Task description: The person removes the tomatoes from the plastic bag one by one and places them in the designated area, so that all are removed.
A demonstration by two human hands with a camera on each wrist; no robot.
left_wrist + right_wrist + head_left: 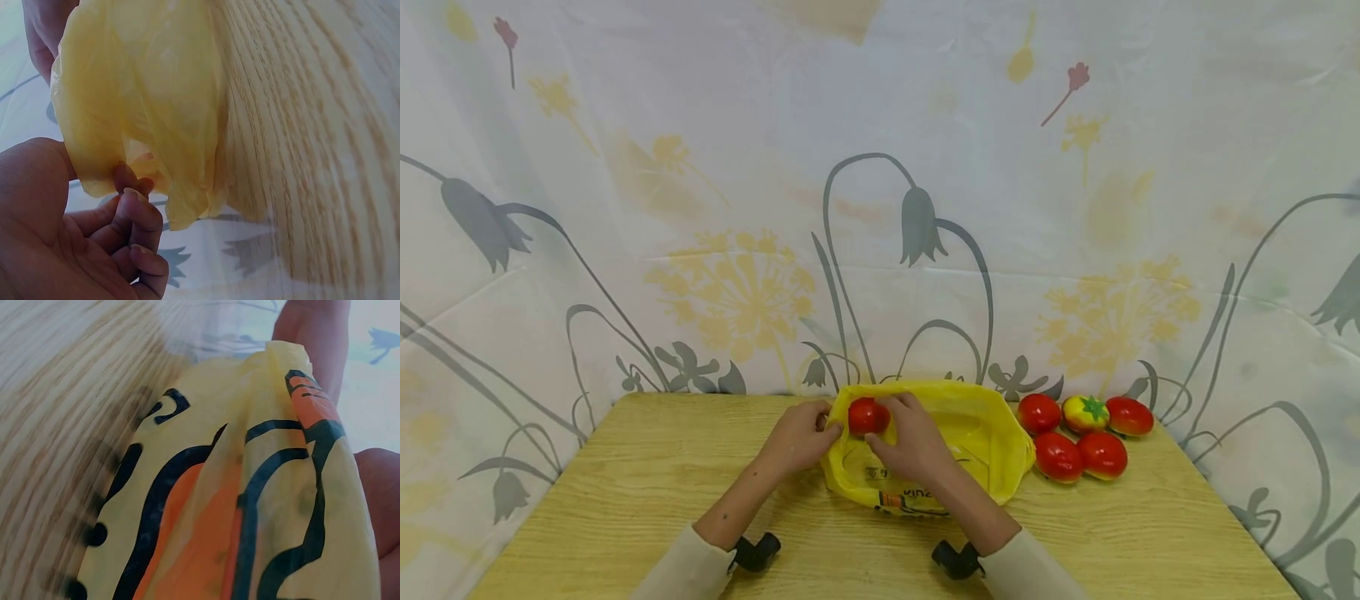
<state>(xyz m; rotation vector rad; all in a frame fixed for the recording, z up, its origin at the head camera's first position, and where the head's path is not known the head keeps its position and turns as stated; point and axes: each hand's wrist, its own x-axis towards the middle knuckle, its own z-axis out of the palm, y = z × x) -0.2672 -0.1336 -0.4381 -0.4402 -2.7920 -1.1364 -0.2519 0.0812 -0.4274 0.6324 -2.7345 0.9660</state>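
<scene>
A yellow plastic bag (958, 396) with dark and orange print lies on the table, its mouth spread wide toward the head camera. At its left edge my left hand (797, 435) pinches the rim; in the left wrist view the thin plastic (137, 81) runs between thumb and curled fingers. My right hand (917, 442) reaches in over the front edge, thumb and fingers around a red toy tomato (862, 416) inside the bag's left end. The right wrist view shows mostly the bag's printed side (206, 487), which hides the fingertips and the tomato.
Several more toy tomatoes (1058, 457) sit in a cluster just right of the bag, one with a green star-shaped top (1095, 410). The wood-grain table (647, 467) ends at a flower-patterned cloth (880, 275) behind. Black mounts (757, 552) stick out at the wrists.
</scene>
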